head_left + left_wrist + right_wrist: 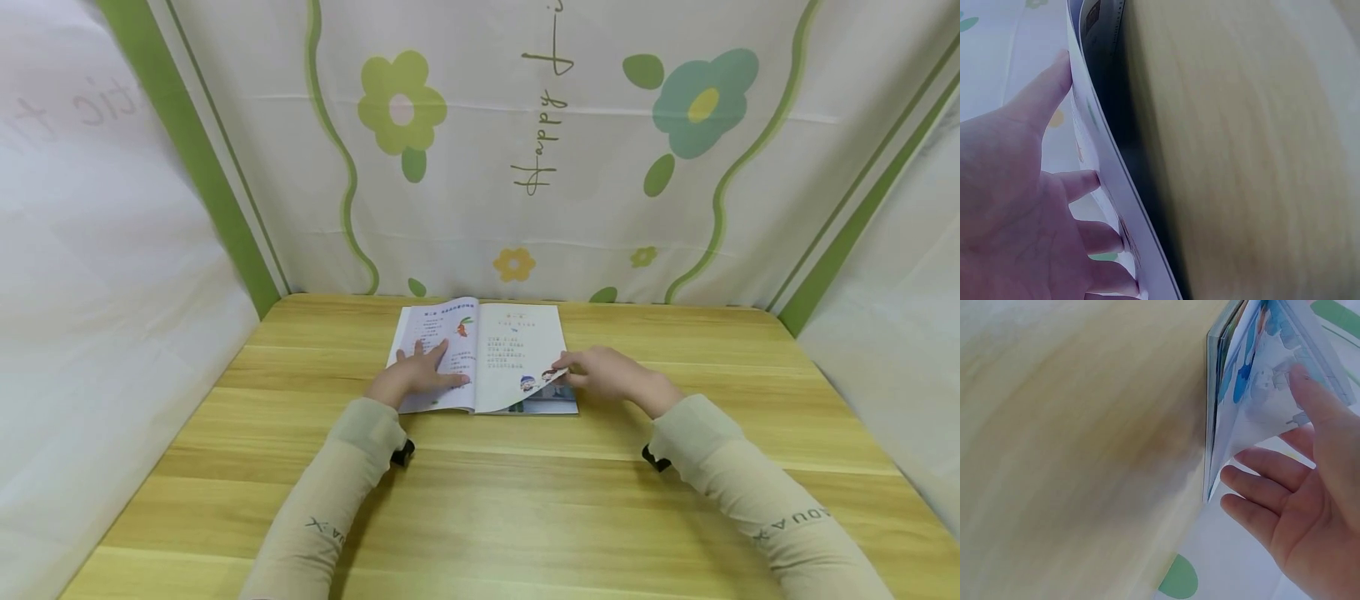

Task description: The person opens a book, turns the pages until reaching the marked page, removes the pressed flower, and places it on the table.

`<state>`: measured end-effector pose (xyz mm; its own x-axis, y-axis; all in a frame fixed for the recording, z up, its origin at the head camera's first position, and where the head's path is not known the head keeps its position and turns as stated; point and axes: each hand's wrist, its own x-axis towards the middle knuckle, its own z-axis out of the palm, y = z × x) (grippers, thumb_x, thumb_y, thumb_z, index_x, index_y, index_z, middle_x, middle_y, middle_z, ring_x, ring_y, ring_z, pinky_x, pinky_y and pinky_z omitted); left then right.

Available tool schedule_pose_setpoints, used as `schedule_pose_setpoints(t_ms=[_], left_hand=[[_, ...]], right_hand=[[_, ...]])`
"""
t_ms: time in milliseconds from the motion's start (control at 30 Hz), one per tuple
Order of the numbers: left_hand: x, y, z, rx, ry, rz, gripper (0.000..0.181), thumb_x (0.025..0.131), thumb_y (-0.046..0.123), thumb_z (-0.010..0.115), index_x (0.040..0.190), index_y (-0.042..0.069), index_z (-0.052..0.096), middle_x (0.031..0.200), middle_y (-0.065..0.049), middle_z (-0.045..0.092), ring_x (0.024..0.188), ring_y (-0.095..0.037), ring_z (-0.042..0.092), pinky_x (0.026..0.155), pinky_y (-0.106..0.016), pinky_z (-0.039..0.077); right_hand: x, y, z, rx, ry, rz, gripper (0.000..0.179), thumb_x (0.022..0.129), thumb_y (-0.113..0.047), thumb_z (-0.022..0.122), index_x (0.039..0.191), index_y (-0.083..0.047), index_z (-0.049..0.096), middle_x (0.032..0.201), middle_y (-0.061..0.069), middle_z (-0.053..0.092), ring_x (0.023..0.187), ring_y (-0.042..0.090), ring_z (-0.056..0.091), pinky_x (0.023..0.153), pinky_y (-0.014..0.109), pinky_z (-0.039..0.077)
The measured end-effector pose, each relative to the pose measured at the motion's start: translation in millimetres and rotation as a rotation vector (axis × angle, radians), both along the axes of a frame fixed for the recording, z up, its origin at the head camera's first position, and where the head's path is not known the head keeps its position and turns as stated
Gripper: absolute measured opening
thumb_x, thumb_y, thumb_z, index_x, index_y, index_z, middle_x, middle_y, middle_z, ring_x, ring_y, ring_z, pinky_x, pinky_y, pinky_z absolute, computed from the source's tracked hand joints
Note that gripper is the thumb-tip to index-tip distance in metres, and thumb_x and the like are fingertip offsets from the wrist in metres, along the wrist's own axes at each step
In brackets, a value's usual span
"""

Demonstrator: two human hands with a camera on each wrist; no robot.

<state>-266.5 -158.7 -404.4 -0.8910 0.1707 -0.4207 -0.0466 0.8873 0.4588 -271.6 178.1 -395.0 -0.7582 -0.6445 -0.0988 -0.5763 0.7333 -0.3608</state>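
Note:
An open book (510,342) lies near the far edge of the wooden table, its pages printed with text and small cartoon pictures. My left hand (420,372) rests on the left page with fingers spread; in the left wrist view the fingertips (1088,181) touch the paper. At the lower right corner, my right hand (607,371) pinches the right page (1272,381) between thumb and fingers. That corner is lifted and folded back, and a bluish picture on the page beneath shows under it.
The wooden table (480,508) spreads around the book toward the front. Behind it hangs a white cloth (480,225) with flowers and green vines. White cloth walls (112,292) stand at both sides. Dark bands (402,452) are on both wrists.

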Motion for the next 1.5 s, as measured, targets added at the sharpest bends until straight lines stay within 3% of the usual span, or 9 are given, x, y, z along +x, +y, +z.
schedule_pose_setpoints(t_ms=[200,333,433,567,667,733,900,1267,1500], left_hand=[[-0.2,0.1,-1.6,0.004,-0.006,0.0,0.097,0.097,0.061,0.061,0.166,0.016,0.01,0.165,-0.032,-0.009,0.146,-0.058,-0.016,0.115,-0.072,-0.003],[-0.2,0.4,-1.5,-0.002,-0.007,0.005,0.097,0.096,0.062,0.06,0.166,0.017,0.01,0.165,-0.031,-0.009,0.146,-0.059,-0.016,0.115,-0.073,-0.002],[-0.8,0.5,-1.9,-0.004,-0.005,0.0,0.097,0.096,0.062,0.06,0.166,0.017,0.01,0.165,-0.031,-0.009,0.146,-0.058,-0.016,0.116,-0.072,-0.002],[-1.6,0.5,-3.1,-0.007,-0.001,-0.007,0.097,0.096,0.062,0.06,0.166,0.016,0.01,0.165,-0.031,-0.008,0.147,-0.057,-0.016,0.117,-0.07,-0.003],[-1.7,0.5,-3.6,-0.011,0.0,-0.001,0.097,0.096,0.062,0.06,0.167,0.017,0.01,0.165,-0.031,-0.009,0.146,-0.058,-0.015,0.115,-0.072,0.0],[-1.5,0.6,-3.8,-0.011,0.0,0.006,0.097,0.096,0.062,0.06,0.167,0.018,0.009,0.166,-0.03,-0.011,0.146,-0.06,-0.015,0.114,-0.075,0.003],[-1.3,0.7,-2.4,-0.008,0.01,-0.003,0.097,0.097,0.061,0.06,0.166,0.017,0.008,0.166,-0.028,-0.012,0.146,-0.06,-0.014,0.113,-0.076,0.004],[-1.4,-0.3,-0.5,-0.004,-0.014,-0.02,0.099,0.098,0.06,0.059,0.166,0.013,0.004,0.17,-0.018,-0.008,0.147,-0.056,-0.018,0.115,-0.072,-0.001],[-4.6,-5.4,0.7,0.014,-0.015,-0.061,0.089,0.103,0.058,0.05,0.166,0.011,0.007,0.169,-0.021,-0.004,0.145,-0.06,-0.012,0.116,-0.072,0.001]], right_hand=[[-0.3,-4,0.7,-0.069,0.052,-0.022,0.021,0.102,-0.023,0.065,0.111,-0.01,0.079,0.137,0.025,0.06,0.118,0.041,0.064,0.099,0.053,0.051],[-0.7,-6,1.1,-0.092,0.098,-0.053,0.018,0.1,-0.025,0.069,0.099,-0.013,0.081,0.136,0.028,0.058,0.103,0.038,0.071,0.088,0.047,0.054],[-1.5,-8,1.1,-0.088,0.094,-0.095,0.023,0.101,-0.029,0.068,0.107,-0.01,0.08,0.134,0.028,0.06,0.075,0.025,0.067,0.085,0.045,0.052],[-2.0,-10,2.7,-0.055,0.029,-0.155,0.051,0.105,-0.04,0.059,0.138,-0.001,0.064,0.094,0.024,0.071,0.057,0.016,0.047,0.089,0.048,0.05],[-2.3,-11,4.3,-0.044,-0.038,-0.18,0.072,0.106,-0.049,0.052,0.154,0.003,0.04,0.093,0.026,0.068,0.069,0.027,0.06,0.095,0.051,0.049],[-2.4,-13,5.4,-0.063,-0.074,-0.188,0.082,0.105,-0.053,0.05,0.16,0.003,0.026,0.12,0.034,0.064,0.095,0.038,0.067,0.103,0.054,0.046],[-1.7,-20,8.4,-0.176,-0.1,-0.203,0.094,0.104,-0.057,0.049,0.164,-0.002,0.002,0.158,0.031,0.032,0.138,0.048,0.043,0.114,0.059,0.034],[-3.6,-48,13.6,-0.654,-0.153,-0.088,0.077,0.112,-0.034,0.045,0.165,-0.01,-0.006,0.168,0.021,0.015,0.151,0.036,0.026,0.119,0.051,0.028],[0.2,-68,16.1,-0.624,-0.189,0.015,0.07,0.112,-0.039,0.041,0.165,-0.008,0.009,0.169,0.018,0.013,0.149,0.04,0.029,0.117,0.052,0.032]])
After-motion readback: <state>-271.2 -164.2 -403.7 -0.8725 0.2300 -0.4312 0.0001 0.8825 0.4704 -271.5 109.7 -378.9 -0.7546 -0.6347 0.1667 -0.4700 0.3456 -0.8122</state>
